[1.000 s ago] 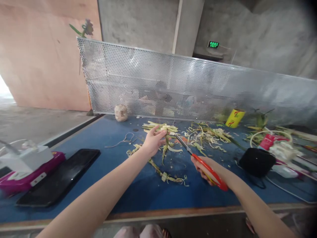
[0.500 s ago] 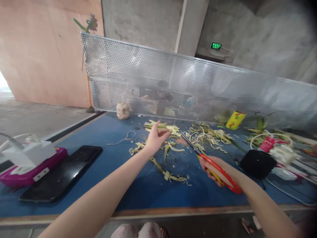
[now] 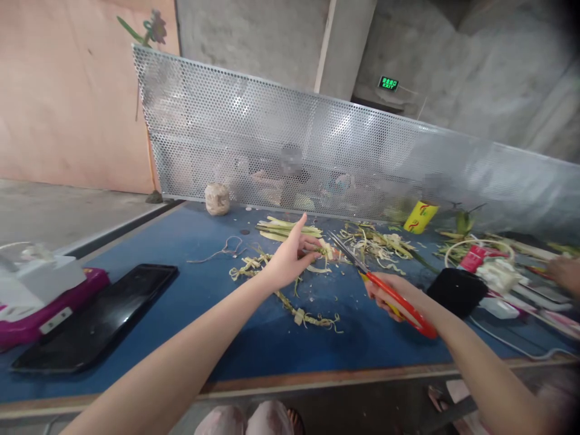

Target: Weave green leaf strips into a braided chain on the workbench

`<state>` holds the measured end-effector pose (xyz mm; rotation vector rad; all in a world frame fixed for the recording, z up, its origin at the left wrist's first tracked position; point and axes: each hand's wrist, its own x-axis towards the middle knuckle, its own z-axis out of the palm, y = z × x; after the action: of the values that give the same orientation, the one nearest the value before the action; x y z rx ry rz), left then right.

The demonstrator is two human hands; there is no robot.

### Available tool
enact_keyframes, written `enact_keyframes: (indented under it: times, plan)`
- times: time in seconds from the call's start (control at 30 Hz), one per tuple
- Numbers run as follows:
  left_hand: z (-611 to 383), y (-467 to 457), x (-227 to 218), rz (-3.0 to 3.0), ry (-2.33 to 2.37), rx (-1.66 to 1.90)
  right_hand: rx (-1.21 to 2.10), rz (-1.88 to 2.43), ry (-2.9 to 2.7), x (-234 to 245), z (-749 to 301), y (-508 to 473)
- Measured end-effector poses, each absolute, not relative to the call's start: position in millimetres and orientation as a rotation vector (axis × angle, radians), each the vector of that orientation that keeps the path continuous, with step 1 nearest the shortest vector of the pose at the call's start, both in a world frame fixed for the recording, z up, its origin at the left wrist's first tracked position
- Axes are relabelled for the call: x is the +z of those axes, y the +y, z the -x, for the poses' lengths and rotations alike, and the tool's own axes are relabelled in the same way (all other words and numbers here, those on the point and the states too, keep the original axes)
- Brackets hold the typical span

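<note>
My left hand [image 3: 289,260] reaches over the blue table [image 3: 190,254], its thumb and fingers pinching a small pale green plant piece [image 3: 322,249] just above the scraps. My right hand [image 3: 390,296] grips red-handled scissors [image 3: 378,285], whose blades point up and left toward the pinched piece and stop a little to its right. A long braided strip of leaf [image 3: 299,311] lies on the table below my left hand. A bundle of pale stalks [image 3: 285,228] rests just beyond it.
A perforated metal screen [image 3: 317,151] runs along the table's far edge. On the left lie a black tablet [image 3: 97,314] and a pink and white device [image 3: 40,290]. To the right are a black pouch [image 3: 455,291], a yellow cup [image 3: 419,216], leaf trimmings [image 3: 380,241] and another person's hand [image 3: 566,272].
My left hand has closed its fingers on a small plant piece and lifted it slightly. The scissors have shifted a little up and left toward it. The camera view tilted slightly.
</note>
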<state>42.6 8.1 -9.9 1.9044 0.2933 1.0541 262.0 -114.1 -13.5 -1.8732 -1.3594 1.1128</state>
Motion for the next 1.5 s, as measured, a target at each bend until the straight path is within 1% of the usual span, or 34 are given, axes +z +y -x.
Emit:
enact_keyframes:
  times: [0.13,0.4,0.57,1.13,1.37,1.5]
  plan:
    - [-41.8,2.0,-4.4,-1.752,0.235,1.029,1.100,1.857,-1.417,-15.5,-262.9,-114.8]
    - [-43.7,-1.6,-4.0,-1.604,0.162,0.989,1.236,1.582,-1.531,-7.2,-246.2,-129.2]
    - [-43.5,-2.3,-3.2,-1.570,0.139,0.940,1.337,1.406,-1.506,-10.5,-246.4,-131.1]
    - [-37.2,-2.2,3.1,-1.599,0.221,0.892,1.584,1.383,-1.447,-18.1,-260.4,-141.5]
    - [-38.7,-5.4,5.4,-1.490,0.256,0.923,1.614,1.345,-1.436,-17.3,-259.0,-140.1]
    - [-37.7,-6.6,5.1,-1.468,0.204,0.858,1.630,1.379,-1.448,-15.7,-256.2,-139.1]
